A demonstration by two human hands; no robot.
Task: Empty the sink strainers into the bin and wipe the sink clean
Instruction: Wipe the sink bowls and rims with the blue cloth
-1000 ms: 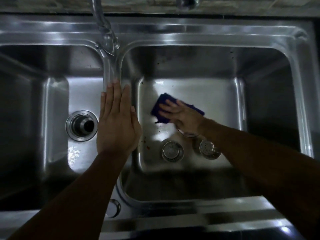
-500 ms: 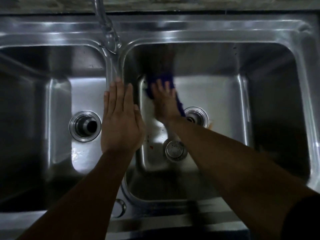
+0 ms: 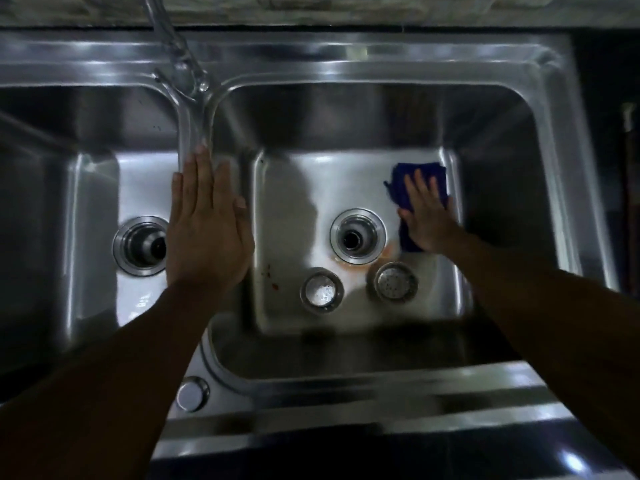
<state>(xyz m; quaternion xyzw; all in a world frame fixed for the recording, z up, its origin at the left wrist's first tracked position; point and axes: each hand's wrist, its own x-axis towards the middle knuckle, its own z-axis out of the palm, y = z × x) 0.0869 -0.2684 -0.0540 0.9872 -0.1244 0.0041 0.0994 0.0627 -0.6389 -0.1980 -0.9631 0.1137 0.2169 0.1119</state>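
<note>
A steel double sink (image 3: 381, 53) fills the view. My right hand (image 3: 427, 216) presses flat on a dark blue cloth (image 3: 420, 174) at the right side of the right basin's floor, beside the open drain (image 3: 357, 236). Two round metal strainers lie loose on that floor, one (image 3: 322, 289) left of the other (image 3: 393, 282), both in front of the drain. Orange-red smears (image 3: 349, 266) show near the drain and small red specks (image 3: 275, 287) at the left. My left hand (image 3: 207, 230) lies flat, fingers together, on the divider between the basins, holding nothing.
The tap spout (image 3: 180, 60) curves down over the divider at the back. The left basin has its own open drain (image 3: 140, 249). A round metal cap (image 3: 191, 393) sits on the front rim. A dark counter edge runs along the bottom.
My right hand has swept the blue cloth from the basin's back left corner across to the right side, uncovering the drain and the second strainer. My left hand stays on the divider.
</note>
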